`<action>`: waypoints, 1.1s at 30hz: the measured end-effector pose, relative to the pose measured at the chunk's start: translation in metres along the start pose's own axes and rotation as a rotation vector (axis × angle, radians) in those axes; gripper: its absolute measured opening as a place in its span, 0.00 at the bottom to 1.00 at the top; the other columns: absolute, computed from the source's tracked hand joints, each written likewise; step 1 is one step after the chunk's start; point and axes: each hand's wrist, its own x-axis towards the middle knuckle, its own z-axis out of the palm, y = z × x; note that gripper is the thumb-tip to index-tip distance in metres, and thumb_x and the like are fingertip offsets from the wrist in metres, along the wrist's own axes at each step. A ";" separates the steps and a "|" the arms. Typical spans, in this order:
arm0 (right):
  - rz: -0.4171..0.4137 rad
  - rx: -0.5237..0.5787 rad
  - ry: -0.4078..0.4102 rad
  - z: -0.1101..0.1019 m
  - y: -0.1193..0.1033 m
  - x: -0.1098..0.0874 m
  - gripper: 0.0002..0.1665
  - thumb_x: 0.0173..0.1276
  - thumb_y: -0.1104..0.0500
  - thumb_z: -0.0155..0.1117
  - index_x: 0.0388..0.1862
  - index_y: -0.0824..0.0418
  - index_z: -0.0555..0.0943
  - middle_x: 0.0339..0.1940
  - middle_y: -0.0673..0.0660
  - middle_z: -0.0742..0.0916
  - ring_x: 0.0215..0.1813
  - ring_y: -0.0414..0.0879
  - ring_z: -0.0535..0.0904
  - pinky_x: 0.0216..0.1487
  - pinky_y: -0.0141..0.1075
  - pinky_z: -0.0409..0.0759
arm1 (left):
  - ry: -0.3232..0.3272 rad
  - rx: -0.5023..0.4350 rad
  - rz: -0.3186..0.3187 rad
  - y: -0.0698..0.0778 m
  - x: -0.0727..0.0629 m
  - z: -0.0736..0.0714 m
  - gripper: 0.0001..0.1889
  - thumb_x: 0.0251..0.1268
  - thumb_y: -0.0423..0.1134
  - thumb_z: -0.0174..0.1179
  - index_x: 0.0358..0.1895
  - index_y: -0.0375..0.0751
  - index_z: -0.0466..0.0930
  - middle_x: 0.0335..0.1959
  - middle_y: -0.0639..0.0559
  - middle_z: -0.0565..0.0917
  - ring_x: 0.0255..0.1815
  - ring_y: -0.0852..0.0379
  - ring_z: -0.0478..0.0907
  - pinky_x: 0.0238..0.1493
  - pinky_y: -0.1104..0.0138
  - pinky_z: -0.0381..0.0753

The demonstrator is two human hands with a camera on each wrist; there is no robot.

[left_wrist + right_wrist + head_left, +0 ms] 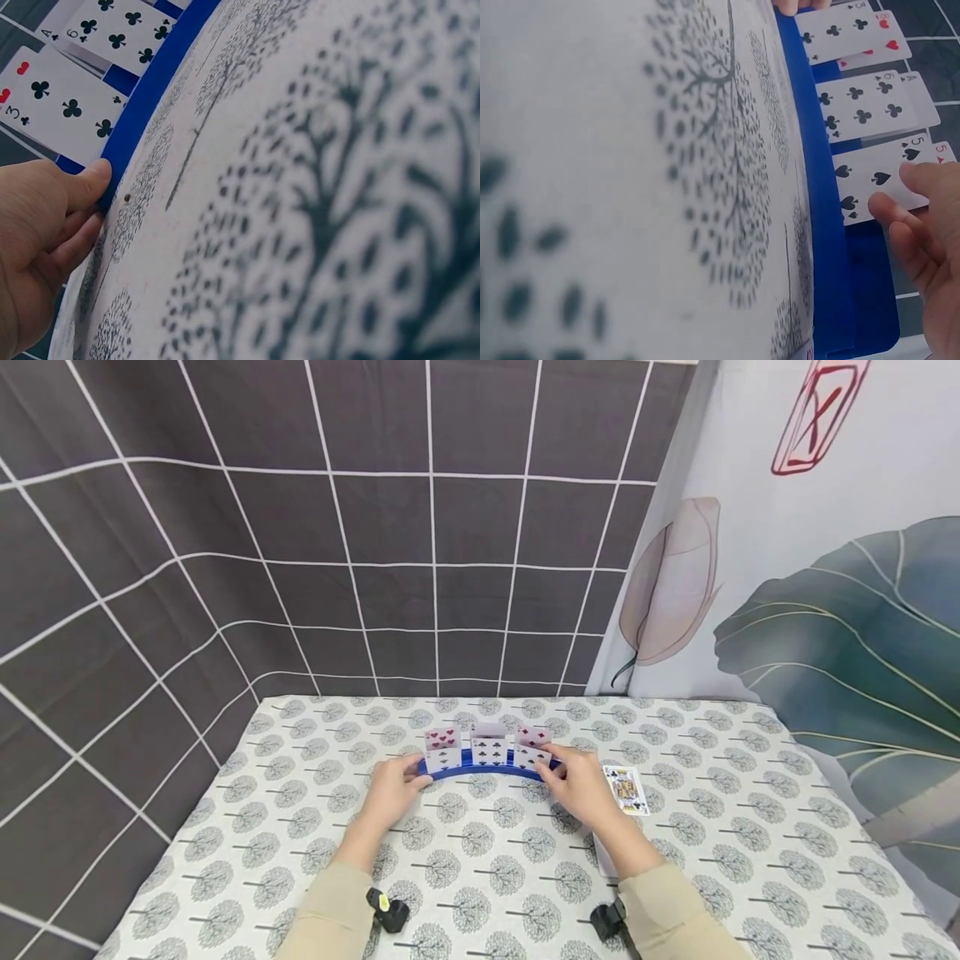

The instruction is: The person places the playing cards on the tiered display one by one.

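Note:
A curved blue playing card holder point(487, 769) stands on the table with three groups of cards upright in it. My left hand point(392, 789) grips its left end, thumb point(96, 174) on the front edge. Nearby stands the three of clubs point(71, 109), with a hearts card point(441, 737) behind. The six of clubs point(866, 109) is in the middle, before an ace point(924, 101). My right hand point(581, 783) pinches the five of spades point(877, 178) at the right, the thumb and a finger near its upper part. Behind it is a red five point(532, 736).
A king of clubs point(626, 790) lies face up on the tree-patterned tablecloth point(480, 839), right of my right hand. Another pale card or stack point(604, 858) is partly hidden by the right forearm. A dark gridded curtain point(390, 518) hangs behind the table.

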 end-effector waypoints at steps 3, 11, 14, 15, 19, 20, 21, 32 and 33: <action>-0.014 -0.012 0.022 -0.002 -0.001 -0.001 0.19 0.61 0.64 0.77 0.50 0.70 0.85 0.37 0.66 0.90 0.23 0.44 0.85 0.24 0.25 0.83 | 0.003 0.007 0.002 0.000 0.000 0.000 0.27 0.61 0.32 0.70 0.63 0.30 0.77 0.52 0.32 0.85 0.52 0.40 0.86 0.56 0.56 0.86; -0.015 -0.049 0.039 -0.012 0.000 -0.008 0.14 0.59 0.61 0.79 0.39 0.68 0.86 0.33 0.62 0.90 0.25 0.47 0.87 0.27 0.34 0.89 | -0.011 -0.008 -0.022 -0.001 0.000 0.001 0.27 0.61 0.32 0.70 0.64 0.30 0.77 0.53 0.32 0.84 0.53 0.41 0.85 0.57 0.56 0.85; -0.018 -0.064 0.042 -0.016 0.004 -0.012 0.11 0.58 0.62 0.79 0.32 0.66 0.85 0.28 0.59 0.90 0.24 0.47 0.86 0.26 0.35 0.89 | -0.013 -0.013 -0.022 -0.001 0.000 0.001 0.27 0.62 0.32 0.70 0.64 0.30 0.76 0.53 0.32 0.84 0.53 0.42 0.85 0.57 0.57 0.85; -0.019 -0.066 0.043 -0.017 0.006 -0.013 0.10 0.58 0.62 0.79 0.31 0.65 0.85 0.27 0.58 0.89 0.24 0.46 0.86 0.26 0.35 0.89 | -0.013 -0.014 -0.021 0.000 0.000 0.001 0.27 0.62 0.32 0.70 0.64 0.30 0.76 0.53 0.32 0.84 0.53 0.42 0.85 0.57 0.57 0.85; -0.012 -0.079 0.035 -0.023 0.010 -0.018 0.09 0.58 0.62 0.79 0.28 0.62 0.84 0.24 0.55 0.89 0.23 0.43 0.85 0.26 0.31 0.87 | -0.011 -0.008 -0.015 -0.001 0.000 0.001 0.27 0.62 0.32 0.70 0.65 0.30 0.76 0.53 0.32 0.84 0.53 0.41 0.85 0.57 0.56 0.85; -0.012 -0.077 0.029 -0.025 0.011 -0.018 0.09 0.58 0.62 0.79 0.28 0.62 0.84 0.24 0.55 0.89 0.23 0.43 0.85 0.27 0.31 0.87 | -0.011 -0.009 -0.015 -0.001 0.000 0.001 0.27 0.62 0.32 0.70 0.65 0.30 0.76 0.53 0.32 0.84 0.53 0.41 0.85 0.57 0.56 0.86; -0.009 -0.075 0.024 -0.026 0.011 -0.019 0.09 0.59 0.62 0.78 0.28 0.62 0.84 0.24 0.55 0.89 0.23 0.42 0.84 0.27 0.30 0.86 | -0.010 -0.008 -0.015 -0.001 0.000 0.001 0.27 0.62 0.32 0.70 0.65 0.30 0.76 0.53 0.32 0.84 0.53 0.41 0.85 0.57 0.56 0.86; -0.070 -0.073 0.073 -0.040 0.019 -0.026 0.08 0.58 0.65 0.76 0.26 0.60 0.83 0.22 0.52 0.87 0.20 0.38 0.80 0.19 0.23 0.79 | -0.005 -0.007 -0.006 -0.001 -0.001 0.001 0.26 0.62 0.32 0.70 0.64 0.29 0.77 0.52 0.32 0.85 0.52 0.41 0.85 0.56 0.56 0.86; -0.075 -0.082 0.081 -0.042 0.021 -0.027 0.08 0.58 0.65 0.76 0.26 0.59 0.83 0.20 0.50 0.86 0.20 0.37 0.79 0.19 0.23 0.78 | -0.006 -0.007 -0.008 -0.001 0.000 0.001 0.27 0.62 0.32 0.70 0.64 0.29 0.77 0.53 0.32 0.84 0.52 0.41 0.85 0.56 0.56 0.86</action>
